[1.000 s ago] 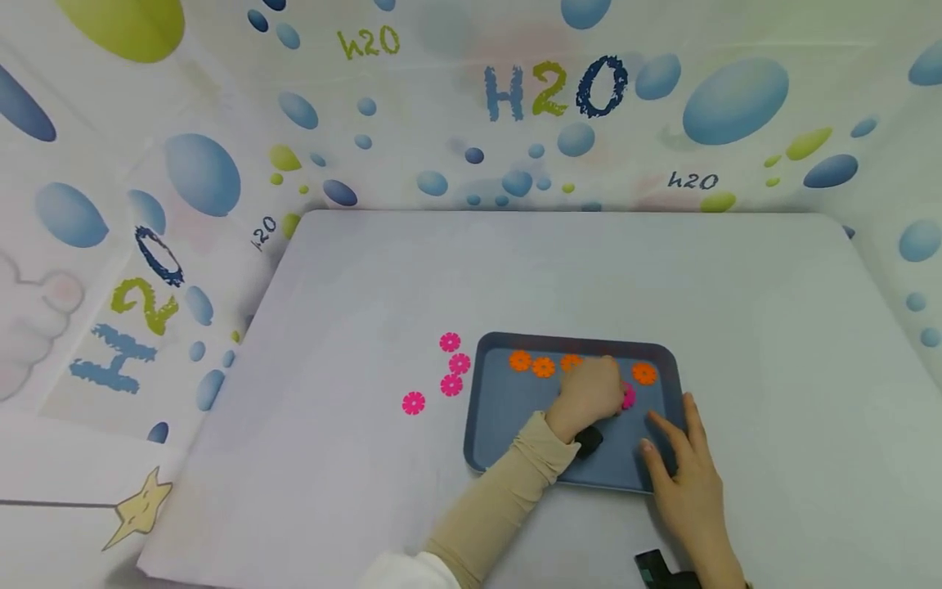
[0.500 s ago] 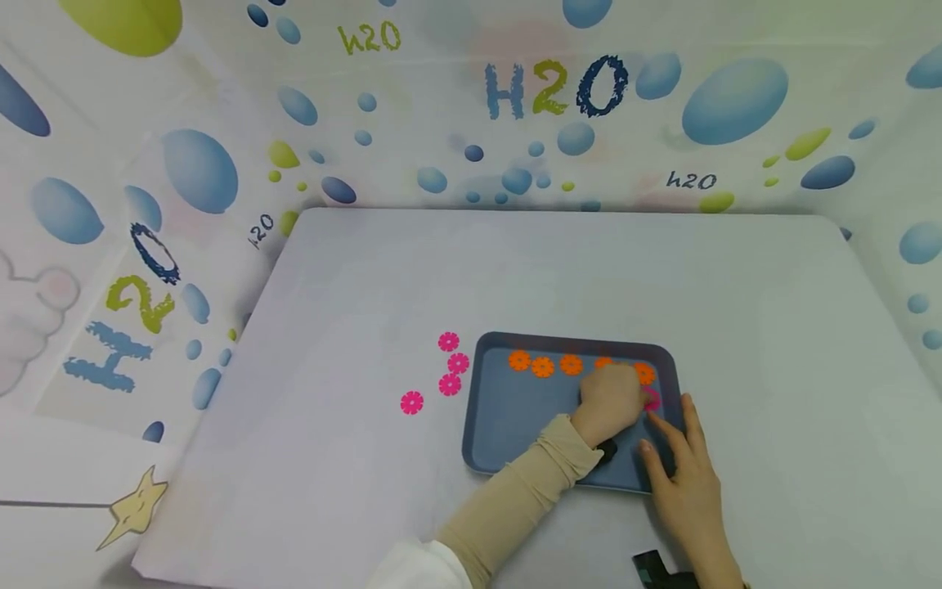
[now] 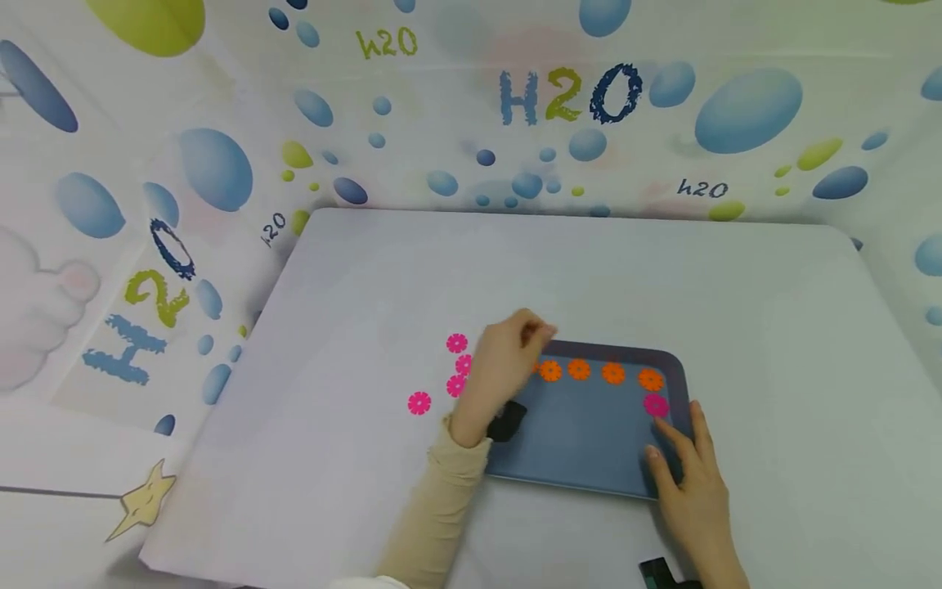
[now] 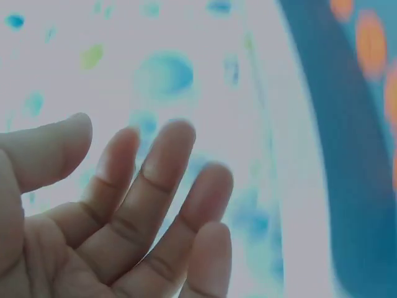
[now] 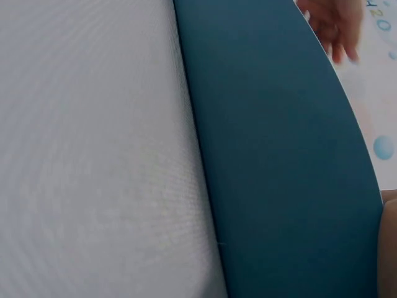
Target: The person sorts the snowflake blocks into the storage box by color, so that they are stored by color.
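Observation:
My left hand (image 3: 508, 360) is raised over the left end of a blue-grey tray (image 3: 574, 458). Its fingers are loosely curved and hold nothing, as the left wrist view of the hand (image 4: 124, 217) shows. Beneath and beside it lie pink flower-shaped discs (image 3: 419, 402), some partly covered by the hand. My right hand (image 3: 692, 474) rests at the tray's right edge, fingers spread, with the index fingertip right by a pink flower-shaped disc (image 3: 656, 405) inside. Along the tray's far side runs a row of orange flower-shaped discs (image 3: 613, 373); its left end is hidden by my left hand.
The tray lies on a broad white table (image 3: 353, 286). Behind and to the left stand white panels (image 3: 456, 90) printed with blue and green drops. A black wrist device (image 3: 508, 421) sits on my left wrist.
My left hand has let go of the pink flower-shaped disc below the rightmost orange one and moved left to the tray's far left corner. The right hand stays at the tray's right edge.

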`<state>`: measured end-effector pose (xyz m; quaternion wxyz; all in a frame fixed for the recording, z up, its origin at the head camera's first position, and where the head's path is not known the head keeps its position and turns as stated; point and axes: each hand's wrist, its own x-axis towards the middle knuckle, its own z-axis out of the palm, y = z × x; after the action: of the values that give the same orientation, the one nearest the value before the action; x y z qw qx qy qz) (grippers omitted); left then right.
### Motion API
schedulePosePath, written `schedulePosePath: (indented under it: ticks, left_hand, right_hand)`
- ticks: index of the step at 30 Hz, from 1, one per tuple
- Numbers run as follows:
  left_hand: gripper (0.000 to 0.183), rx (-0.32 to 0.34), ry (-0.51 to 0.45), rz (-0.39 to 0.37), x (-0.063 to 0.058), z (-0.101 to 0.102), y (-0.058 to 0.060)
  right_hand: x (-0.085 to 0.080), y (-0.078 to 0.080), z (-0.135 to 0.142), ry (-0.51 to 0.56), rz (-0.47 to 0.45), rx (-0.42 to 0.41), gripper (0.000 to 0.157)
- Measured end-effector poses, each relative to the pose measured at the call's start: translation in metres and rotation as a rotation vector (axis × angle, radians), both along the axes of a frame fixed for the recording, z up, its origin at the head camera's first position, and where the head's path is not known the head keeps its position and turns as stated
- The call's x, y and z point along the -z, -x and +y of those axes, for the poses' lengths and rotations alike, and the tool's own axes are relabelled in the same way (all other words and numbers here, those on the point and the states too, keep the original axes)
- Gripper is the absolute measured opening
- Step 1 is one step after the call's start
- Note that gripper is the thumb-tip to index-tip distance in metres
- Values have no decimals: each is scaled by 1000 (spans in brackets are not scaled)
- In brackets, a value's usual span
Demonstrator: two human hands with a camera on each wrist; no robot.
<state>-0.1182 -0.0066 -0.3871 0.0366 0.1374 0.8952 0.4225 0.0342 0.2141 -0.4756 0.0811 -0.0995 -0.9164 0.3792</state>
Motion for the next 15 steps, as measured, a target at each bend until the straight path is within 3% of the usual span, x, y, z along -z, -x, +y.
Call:
schedulePosePath:
  ticks: [3,7,11,15]
  left_hand:
    - [21,-151,-35,70,0,-37,4]
    - [20,-316,-56,46,8,-76,0]
    - [24,-402,-56,-33,19,-99,-12]
    - [33,-431,-14,-97,34,-112,-25]
  right_hand:
    - [-1,0,1,-6,-13,3,39]
    - [-1,1,2,-22,-25,-9,39]
    - [-2,2,3,-29,-30,-18,40]
    - [-3,2,4,-26,-37,-18,41]
